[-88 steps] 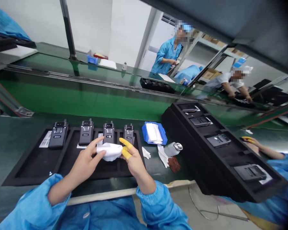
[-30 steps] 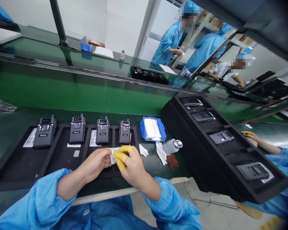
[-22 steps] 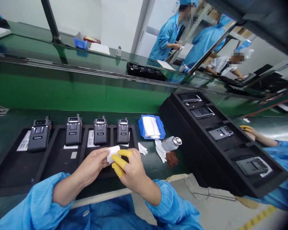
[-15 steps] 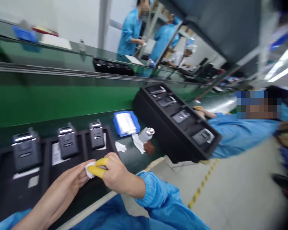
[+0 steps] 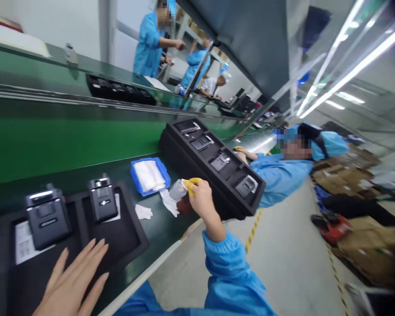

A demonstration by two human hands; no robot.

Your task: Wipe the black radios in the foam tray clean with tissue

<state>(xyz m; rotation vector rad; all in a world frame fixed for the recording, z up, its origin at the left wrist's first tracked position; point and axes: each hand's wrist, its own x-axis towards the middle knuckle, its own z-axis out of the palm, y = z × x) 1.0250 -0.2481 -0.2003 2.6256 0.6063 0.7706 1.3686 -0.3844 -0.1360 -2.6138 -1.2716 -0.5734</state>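
Passage at lower centre, blocked to the right
A strip of green bench point(image 5: 161, 232) gives a hand room between the left foam tray point(image 5: 134, 215) and the bottle point(image 5: 177, 191), a flat tissue scrap point(image 5: 143, 212) lying in it. The right hand point(image 5: 201, 198), a white wipe point(image 5: 184, 184) in its fingers, fills mid-frame at the bottle; the raised foam tray point(image 5: 184, 160) walls off the space beyond. At lower left the spread left hand point(image 5: 74, 281) covers the tray's front.

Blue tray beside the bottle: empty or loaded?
Loaded. White cloths lie inside the blue tray, covering most of its bottom; how many, I can't tell.
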